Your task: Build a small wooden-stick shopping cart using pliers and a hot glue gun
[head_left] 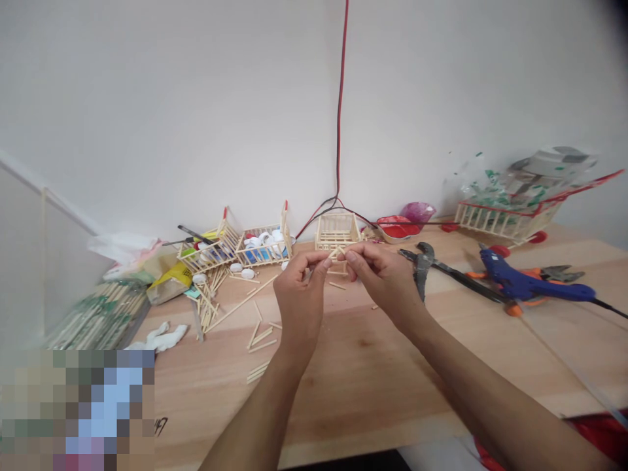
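Both of my hands are raised over the wooden table (373, 366), fingertips meeting. My left hand (300, 288) is closed in a pinch on one end of a thin wooden stick (335, 254). My right hand (379, 271) pinches the other end of the same stick. Just behind my fingers stands a small open basket of sticks (336, 231). Loose cut sticks (260, 337) lie scattered on the table below my left hand.
Two stick baskets (235, 245) with bottle caps sit at the back left. Metal snips (436, 265) and a blue glue gun (530, 284) lie to the right. A larger stick cart (505, 219) stands far right; a red-black cable (339, 104) hangs down the wall.
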A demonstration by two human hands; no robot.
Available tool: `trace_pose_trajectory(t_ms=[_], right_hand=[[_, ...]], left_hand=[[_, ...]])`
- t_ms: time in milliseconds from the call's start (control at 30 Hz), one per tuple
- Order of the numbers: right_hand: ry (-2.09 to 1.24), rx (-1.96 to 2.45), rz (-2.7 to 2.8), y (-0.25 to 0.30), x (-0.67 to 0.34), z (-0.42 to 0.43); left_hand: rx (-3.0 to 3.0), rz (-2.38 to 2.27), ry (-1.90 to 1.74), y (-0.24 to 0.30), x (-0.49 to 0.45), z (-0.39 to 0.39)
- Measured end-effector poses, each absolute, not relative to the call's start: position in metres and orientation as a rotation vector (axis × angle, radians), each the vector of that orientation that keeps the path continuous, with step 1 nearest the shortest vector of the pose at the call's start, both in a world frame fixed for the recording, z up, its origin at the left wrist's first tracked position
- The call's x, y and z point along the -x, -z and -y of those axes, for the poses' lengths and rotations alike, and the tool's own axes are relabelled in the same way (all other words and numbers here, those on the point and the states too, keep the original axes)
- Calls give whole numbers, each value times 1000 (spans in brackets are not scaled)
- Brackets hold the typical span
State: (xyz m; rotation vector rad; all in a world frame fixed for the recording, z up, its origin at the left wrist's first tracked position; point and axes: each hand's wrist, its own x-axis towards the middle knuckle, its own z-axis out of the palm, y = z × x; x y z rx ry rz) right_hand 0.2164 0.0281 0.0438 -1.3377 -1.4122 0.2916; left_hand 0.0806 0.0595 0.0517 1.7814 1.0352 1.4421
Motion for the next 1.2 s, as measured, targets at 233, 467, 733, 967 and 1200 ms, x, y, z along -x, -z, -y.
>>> trace_pose_trajectory(t_ms=[233,467,733,967,1200], right_hand=[[-275,1355,1440,-42,-218,-29],[-248,1378,1454,-43,-216,-28],[-254,1359,1467,-38,-219,-30],[-296,1371,1444,-38,-220,-31],[-332,1372,1409,-37,-220,-31]], left_hand=[[-1804,-1049,-1448,-52,-80,-60],[-1802,-1071,-1448,-50,-81,-60],[-1814,-1091,-1445,-48,-82,-60],[-1833,-1083,-1436,-49,-82,-61],[-1782,-1070,-1436,-48,-84,-63]])
